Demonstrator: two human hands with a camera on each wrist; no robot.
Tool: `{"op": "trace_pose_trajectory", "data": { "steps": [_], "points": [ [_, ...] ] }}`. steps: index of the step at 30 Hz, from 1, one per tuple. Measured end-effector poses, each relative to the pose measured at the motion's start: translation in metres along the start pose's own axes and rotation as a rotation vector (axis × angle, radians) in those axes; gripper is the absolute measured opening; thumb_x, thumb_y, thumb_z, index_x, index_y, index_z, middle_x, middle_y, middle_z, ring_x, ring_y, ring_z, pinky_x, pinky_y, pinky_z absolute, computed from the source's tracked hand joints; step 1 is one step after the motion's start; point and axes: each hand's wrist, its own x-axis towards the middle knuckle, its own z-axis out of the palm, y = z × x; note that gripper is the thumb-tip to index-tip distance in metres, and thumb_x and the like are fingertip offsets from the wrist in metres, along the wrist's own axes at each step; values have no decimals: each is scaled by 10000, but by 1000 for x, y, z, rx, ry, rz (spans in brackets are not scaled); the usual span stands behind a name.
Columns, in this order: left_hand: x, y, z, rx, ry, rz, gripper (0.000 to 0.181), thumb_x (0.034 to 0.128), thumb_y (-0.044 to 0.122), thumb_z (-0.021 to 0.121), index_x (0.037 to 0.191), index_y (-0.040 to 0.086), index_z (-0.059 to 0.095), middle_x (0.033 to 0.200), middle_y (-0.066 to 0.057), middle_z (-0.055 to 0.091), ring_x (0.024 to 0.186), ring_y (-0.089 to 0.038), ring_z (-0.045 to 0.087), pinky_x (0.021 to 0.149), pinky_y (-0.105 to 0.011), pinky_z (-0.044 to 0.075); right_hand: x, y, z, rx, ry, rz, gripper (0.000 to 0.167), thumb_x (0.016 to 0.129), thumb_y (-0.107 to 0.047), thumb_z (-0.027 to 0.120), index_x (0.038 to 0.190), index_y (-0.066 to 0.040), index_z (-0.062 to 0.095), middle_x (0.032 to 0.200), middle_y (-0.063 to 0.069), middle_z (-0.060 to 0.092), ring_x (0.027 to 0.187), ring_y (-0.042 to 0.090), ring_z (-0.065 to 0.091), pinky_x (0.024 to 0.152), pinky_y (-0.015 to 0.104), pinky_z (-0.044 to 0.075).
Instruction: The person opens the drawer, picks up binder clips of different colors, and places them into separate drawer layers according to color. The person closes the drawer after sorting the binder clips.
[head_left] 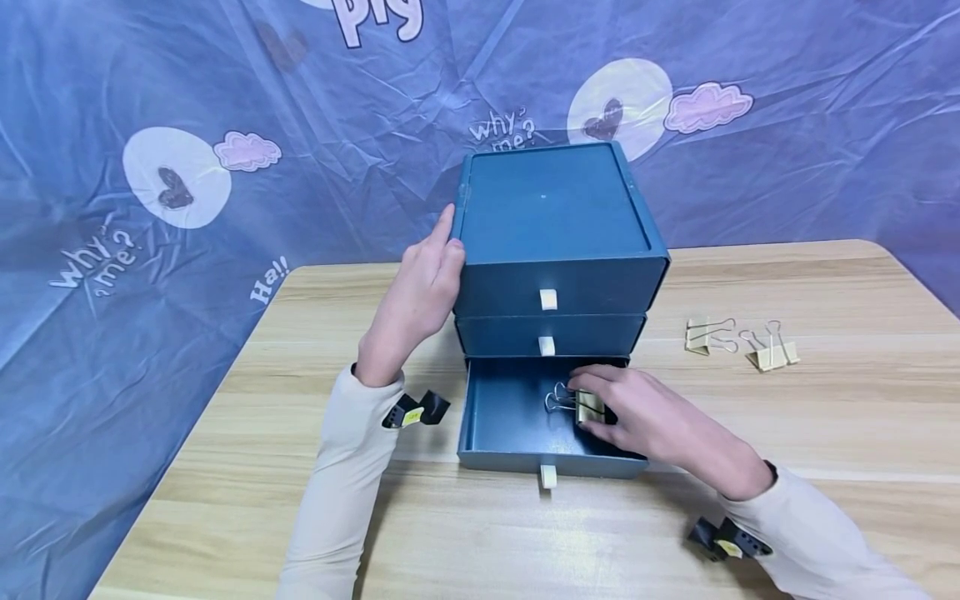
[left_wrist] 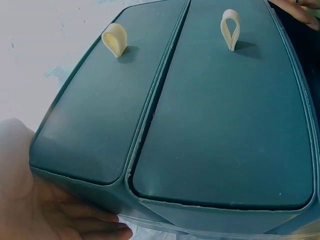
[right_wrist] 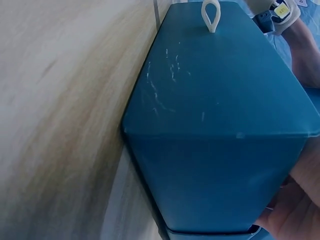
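A blue desktop drawer unit [head_left: 555, 208] stands on the table, its bottom drawer [head_left: 498, 417] pulled out. My left hand [head_left: 420, 287] rests against the unit's left side; in the left wrist view its fingers [left_wrist: 95, 227] lie fairly straight along that side. Inside the drawer, my right hand [head_left: 637, 412] pinches a gold binder clip [head_left: 590, 407], whose wire handles point left. Partly covered by that hand, the drawer's right half is hard to see. The right wrist view mostly catches the drawer's outer wall [right_wrist: 215, 175], with part of the hand at its edge.
Two more gold binder clips lie on the table right of the unit: one clip [head_left: 697, 335] nearer it, another clip [head_left: 774, 357] farther right. Each drawer has a pale loop pull, such as the top pull [head_left: 548, 299]. A printed blue cloth [head_left: 360, 167] hangs behind the wooden table [head_left: 825, 417].
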Motion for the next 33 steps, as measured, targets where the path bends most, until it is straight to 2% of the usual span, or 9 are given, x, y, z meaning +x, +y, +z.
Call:
{"op": "trace_pose_trajectory", "data": {
  "steps": [4,6,10,14,18,24,27,33],
  "points": [
    [0,0,0,-5,0,2,580,1007,242,233,1533,7,167,585,0,278,492,-184,257,654,-346,381,0,0,1,-25,-2,5,416,718,-76,820,1083,48,662,1073,152,659,904,263,662,771,357,566],
    [-1,1,0,-4,0,1,581,1007,244,233,1534,8,167,585,0,278,496,-185,257,695,-343,394,0,1,1,-34,-7,7,411,718,-80,821,1077,45,665,1068,152,660,922,273,657,778,370,565],
    [-1,1,0,-7,-2,-1,579,1008,241,233,1534,8,164,583,-4,280,491,-193,258,632,-350,372,1,1,2,-49,-27,11,402,719,-93,823,1071,28,670,1070,150,661,971,307,641,811,415,552],
    [-1,0,0,-9,-2,-4,581,1005,239,233,1535,9,163,582,-7,278,494,-198,256,626,-350,364,1,0,3,-88,-44,25,414,696,-95,831,1061,20,674,1066,157,663,986,335,626,829,451,539],
    [-2,-1,0,-9,0,-9,586,1001,241,235,1535,11,164,584,-2,273,500,-190,250,647,-338,366,0,-1,4,-138,-51,57,424,665,-88,837,1042,21,676,1036,162,668,953,348,618,817,464,536],
    [-2,-1,1,-18,-3,0,585,1003,243,235,1537,16,158,577,-5,281,482,-191,249,544,-349,290,0,-3,4,-182,-30,84,385,645,-75,843,977,26,676,936,140,674,872,308,620,795,444,530],
    [-2,0,1,-20,-7,1,586,1003,245,232,1539,20,153,580,-6,280,483,-196,250,547,-350,291,-1,-5,2,-210,-18,79,347,625,-58,838,916,17,665,870,119,662,833,294,606,808,452,512],
    [-1,0,0,-15,-6,4,583,1004,241,230,1537,16,155,589,-9,282,500,-204,260,568,-347,305,-3,-10,-1,-266,-5,87,303,600,-45,835,816,-23,623,777,77,614,794,281,575,736,411,513]
  ]
}}
